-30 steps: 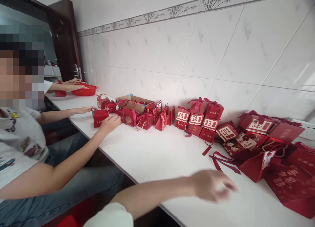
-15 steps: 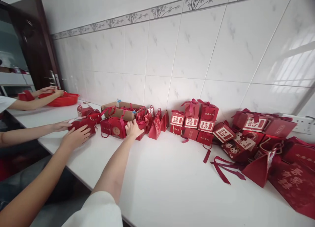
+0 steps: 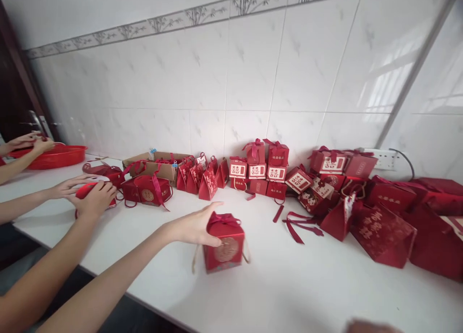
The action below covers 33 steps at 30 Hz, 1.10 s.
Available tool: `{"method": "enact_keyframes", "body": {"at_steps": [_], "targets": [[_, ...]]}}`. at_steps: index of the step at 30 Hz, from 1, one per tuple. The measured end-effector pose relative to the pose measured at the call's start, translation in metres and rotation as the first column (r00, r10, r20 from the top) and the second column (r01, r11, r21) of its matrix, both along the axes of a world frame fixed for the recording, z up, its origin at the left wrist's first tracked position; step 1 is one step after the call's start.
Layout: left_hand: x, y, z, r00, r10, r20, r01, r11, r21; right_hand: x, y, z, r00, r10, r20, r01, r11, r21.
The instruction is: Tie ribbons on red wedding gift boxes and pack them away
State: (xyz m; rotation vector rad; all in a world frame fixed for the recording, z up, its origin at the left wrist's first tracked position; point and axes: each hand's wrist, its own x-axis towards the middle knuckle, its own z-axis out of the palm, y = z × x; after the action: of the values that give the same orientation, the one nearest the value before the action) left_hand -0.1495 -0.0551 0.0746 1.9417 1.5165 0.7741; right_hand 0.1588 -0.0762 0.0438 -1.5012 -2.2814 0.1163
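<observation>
My left hand (image 3: 197,225) grips a red gift box (image 3: 224,251) by its upper left side, thumb on the front and fingers behind the top. The box has a bow on top, a round gold emblem on its front and cord loops at both sides. It is over the white table (image 3: 173,270); whether it touches the surface I cannot tell. At the bottom right edge, a blurred bit of my right hand (image 3: 372,326) shows, its fingers not distinguishable.
A co-worker's hands (image 3: 94,198) hold a red box at left; another person works by a red basin (image 3: 68,155). Along the wall are a cardboard tray (image 3: 135,160), triangular red boxes (image 3: 208,184), stacked gift boxes (image 3: 258,171), loose ribbons (image 3: 302,222) and a power strip (image 3: 385,159).
My left hand has brought the gift box from the row by the cardboard tray toward me and rightward. The view has turned right. My right hand has come into the bottom edge.
</observation>
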Motion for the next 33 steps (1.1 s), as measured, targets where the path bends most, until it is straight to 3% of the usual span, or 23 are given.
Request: {"method": "enact_keyframes", "body": {"at_steps": [2,4,6,8,9,12,15,17,20,23,26,29,33], "targets": [[0.044,-0.005,-0.003,0.997,-0.077,-0.015,0.077,0.996,0.040,0.041,-0.009,-0.012,0.993,0.103,-0.052,-0.109,0.985,-0.134],[0.092,-0.009,-0.012,0.999,0.024,0.029,-0.028,0.988,0.153,0.056,-0.001,-0.019,0.943,0.066,-0.326,-0.137,0.970,-0.200],[0.136,-0.014,-0.023,0.983,0.179,0.048,-0.185,0.968,0.172,0.053,0.020,-0.023,0.816,-0.070,-0.573,-0.040,0.983,-0.178],[0.167,-0.021,-0.032,0.983,0.180,0.024,-0.182,0.979,0.094,0.044,0.041,-0.027,0.690,-0.105,-0.716,-0.049,0.980,-0.191],[0.175,-0.023,-0.034,0.988,0.151,0.011,-0.151,0.987,0.055,0.039,0.048,-0.029,0.667,-0.101,-0.739,-0.063,0.980,-0.191],[0.175,-0.014,-0.035,0.988,0.156,-0.020,-0.155,0.987,0.044,0.034,0.061,-0.035,0.672,-0.080,-0.736,-0.097,0.976,-0.195],[0.159,0.024,-0.043,0.944,0.281,0.174,-0.302,0.947,0.109,0.036,0.065,-0.042,0.672,-0.079,-0.736,-0.115,0.971,-0.210],[0.153,0.054,-0.058,0.901,0.248,0.356,-0.294,0.952,0.081,0.037,0.066,-0.048,0.662,-0.075,-0.745,-0.129,0.969,-0.212],[0.156,0.079,-0.088,0.890,0.168,0.423,-0.186,0.983,0.001,0.035,0.065,-0.058,0.633,-0.082,-0.770,-0.167,0.956,-0.239],[0.166,0.072,-0.110,0.816,0.060,0.575,0.002,0.994,-0.107,0.035,0.060,-0.068,0.551,-0.069,-0.832,-0.250,0.937,-0.243],[0.177,0.051,-0.114,0.704,-0.041,0.709,0.177,0.977,-0.120,0.040,0.056,-0.073,0.477,-0.040,-0.878,-0.346,0.910,-0.229],[0.181,0.040,-0.109,0.720,-0.093,0.688,0.186,0.981,-0.062,0.047,0.055,-0.072,0.468,0.007,-0.884,-0.389,0.899,-0.199],[0.178,0.041,-0.105,0.745,-0.166,0.645,0.214,0.977,0.004,0.052,0.055,-0.068,0.552,0.061,-0.832,-0.345,0.925,-0.160]]}}
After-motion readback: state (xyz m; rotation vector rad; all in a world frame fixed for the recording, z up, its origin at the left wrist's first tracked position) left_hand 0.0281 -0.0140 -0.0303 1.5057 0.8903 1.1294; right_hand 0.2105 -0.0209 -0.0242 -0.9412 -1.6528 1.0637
